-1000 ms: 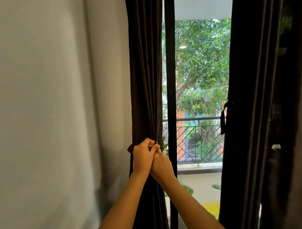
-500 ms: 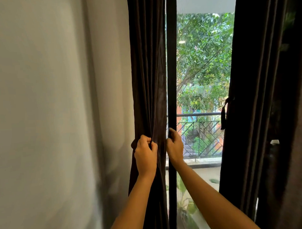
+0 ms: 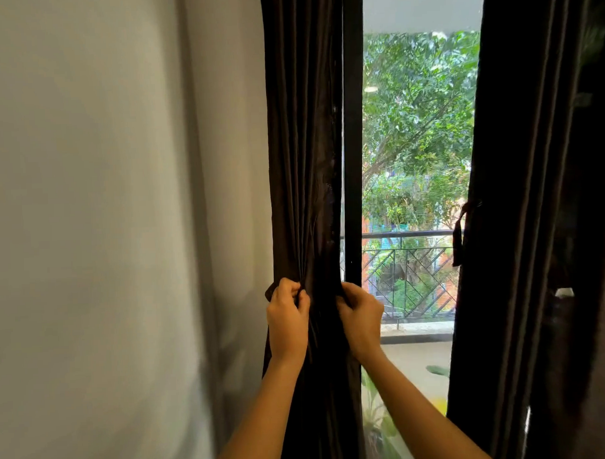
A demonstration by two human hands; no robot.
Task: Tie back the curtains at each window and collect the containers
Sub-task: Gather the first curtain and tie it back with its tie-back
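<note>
Dark left curtain is bunched between my two hands and rises straight above them. Left hand: fingers curled, pinching folds at the curtain's left side. Right hand: fingers curled, gripping its right edge. Black window frame is just right of my right hand. Second curtain is farther right, with a tie showing at its edge. Grey wall is left of my left hand.
</note>
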